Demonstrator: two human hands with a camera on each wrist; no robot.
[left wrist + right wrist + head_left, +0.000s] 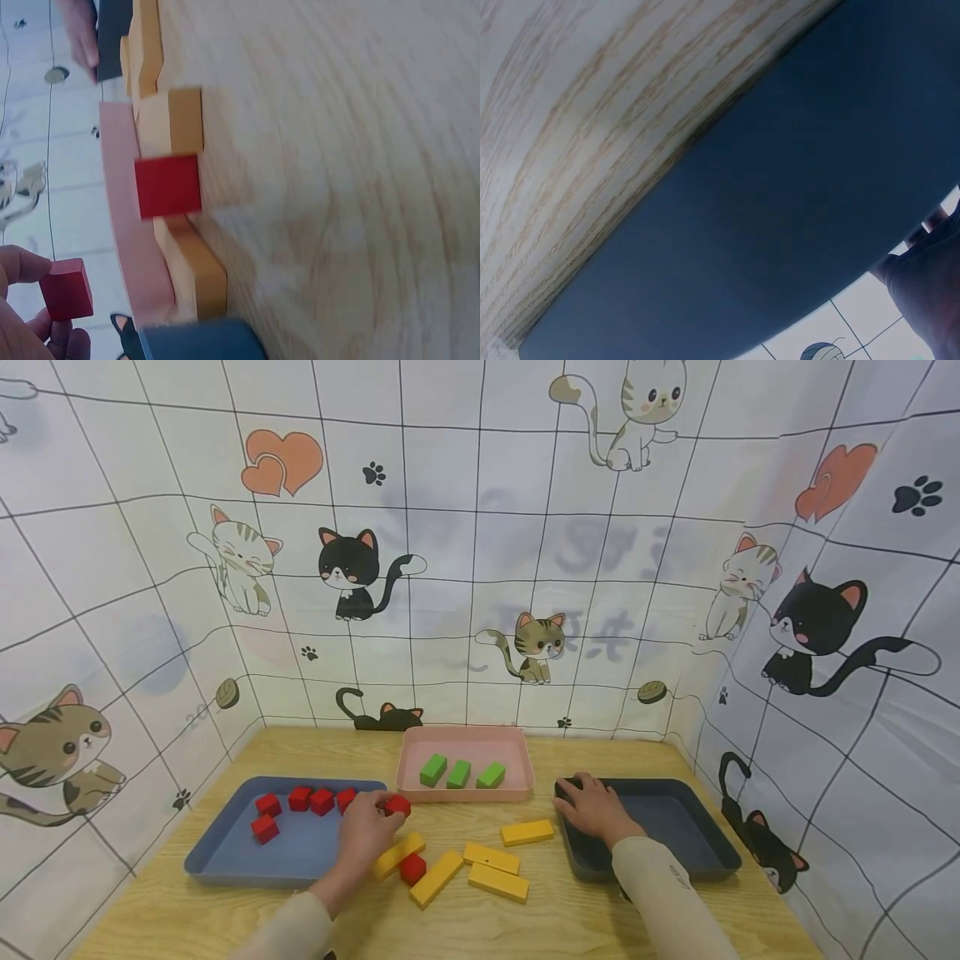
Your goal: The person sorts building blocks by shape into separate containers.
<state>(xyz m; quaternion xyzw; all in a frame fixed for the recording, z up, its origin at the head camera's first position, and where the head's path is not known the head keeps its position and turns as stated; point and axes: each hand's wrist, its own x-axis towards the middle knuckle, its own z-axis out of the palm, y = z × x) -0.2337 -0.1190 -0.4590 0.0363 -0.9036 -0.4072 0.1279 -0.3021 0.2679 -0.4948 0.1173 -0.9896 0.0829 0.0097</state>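
A red cube point(397, 807) is pinched between the thumb and fingers of my left hand point(367, 831), raised above the table by the blue tray's right end. The left wrist view also shows this held cube point(67, 289) at the fingertips. Below that hand, a second red cube point(412, 868) lies among several yellow blocks point(437, 878). My right hand point(595, 808) rests over the left rim of the dark grey tray point(675, 827), fingers spread loosely near its back corner. In the right wrist view the tray's side wall point(727, 225) fills most of the picture.
Several red cubes point(264, 828) sit in the blue tray point(225, 860) on the left. Three green blocks point(459, 774) stand in the pink tray point(517, 793) at the back. A cat-patterned sheet point(450, 552) borders the wooden table point(420, 935) behind and on both sides.
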